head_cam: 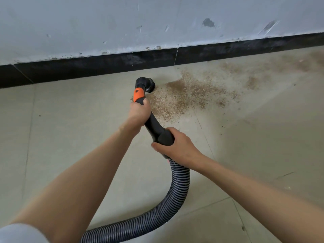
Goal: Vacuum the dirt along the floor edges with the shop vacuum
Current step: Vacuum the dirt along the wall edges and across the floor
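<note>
Head view: left hand [139, 111] grips black plastic vacuum wand w/ orange band [150, 118]; right hand [177, 146] grips its rear by the ribbed grey hose [177, 186]. Round black nozzle [149, 85] sits at brown dirt patch [184, 92] near black skirting [105, 65]. Risk: a fast sweep could scatter grit across the floor.

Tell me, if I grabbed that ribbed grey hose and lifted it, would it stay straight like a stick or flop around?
Probably flop. The hose already curls in a loop across the floor, and its ribs suggest that it bends easily. The black handle looks rigid, which may be why the left hand and the right hand both grip there.
</note>
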Action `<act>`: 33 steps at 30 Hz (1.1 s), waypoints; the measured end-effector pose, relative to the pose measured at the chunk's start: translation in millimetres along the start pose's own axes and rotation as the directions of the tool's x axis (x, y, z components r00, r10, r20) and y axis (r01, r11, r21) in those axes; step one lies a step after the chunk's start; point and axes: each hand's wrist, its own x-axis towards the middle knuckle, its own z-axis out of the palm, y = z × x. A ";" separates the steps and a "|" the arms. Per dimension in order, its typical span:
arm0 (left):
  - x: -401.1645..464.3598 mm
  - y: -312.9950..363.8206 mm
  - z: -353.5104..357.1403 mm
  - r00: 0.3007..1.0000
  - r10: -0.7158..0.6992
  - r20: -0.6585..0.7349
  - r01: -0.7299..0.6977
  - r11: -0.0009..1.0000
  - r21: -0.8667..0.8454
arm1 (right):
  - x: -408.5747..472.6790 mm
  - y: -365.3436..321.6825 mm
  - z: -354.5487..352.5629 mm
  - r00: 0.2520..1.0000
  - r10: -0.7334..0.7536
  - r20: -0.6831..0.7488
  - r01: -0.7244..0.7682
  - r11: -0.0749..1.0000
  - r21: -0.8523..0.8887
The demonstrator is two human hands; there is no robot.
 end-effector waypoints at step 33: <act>8.4 -20.7 -50.4 0.988 -0.097 -0.121 0.091 0.995 -0.049 | 18.4 -22.2 37.9 0.989 -0.032 0.142 0.040 0.998 -0.048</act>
